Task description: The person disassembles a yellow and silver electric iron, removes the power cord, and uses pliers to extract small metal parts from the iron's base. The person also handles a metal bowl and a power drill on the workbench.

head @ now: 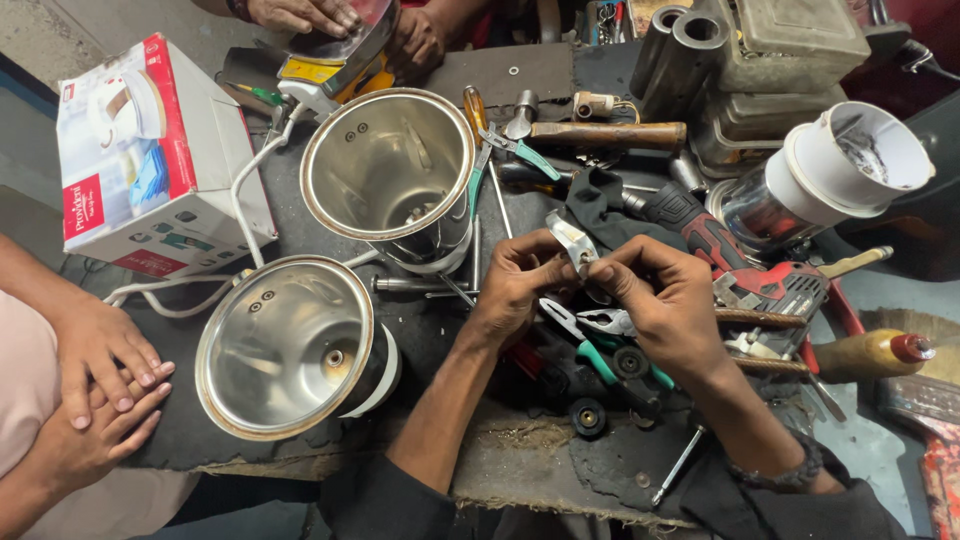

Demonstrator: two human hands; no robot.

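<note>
Leftmost, another person's two hands [100, 385] lie folded one over the other at the bench edge, the arms cut off by the frame. Above them sits a cardboard box [150, 160], white with red bands down its sides and a picture of a white appliance on its top face; its near lower corner hangs over a white cable [245, 190]. Just right of it lie two steel jars: the near jar [285, 345] tilted toward the camera, the far jar [390, 175] behind it, both open-mouthed with a small fitting at the bottom. At the top edge a third person's hands [340, 20] press on a yellow and silver object, mostly out of frame and hard to identify.

Centrally, the left hand [515, 290] and the right hand [660, 300] meet above the dark bench mat [440, 330]. Their fingertips are pressed together around a small metal part [573, 243], light silver and bent, held between both thumbs and forefingers; its lower end is hidden by the fingers. Beneath the hands lie green-handled pliers [590, 345], partly covered by the right wrist, and a black round piece [587, 417] nearer the bench edge.

Further right, a red and black power drill [740, 265] lies among loose tools, its grip buried. Beyond it a clear jar with a white lid [830, 175] rests on its side, its contents blurred. A wooden-handled hammer [600, 133] lies behind.
</note>
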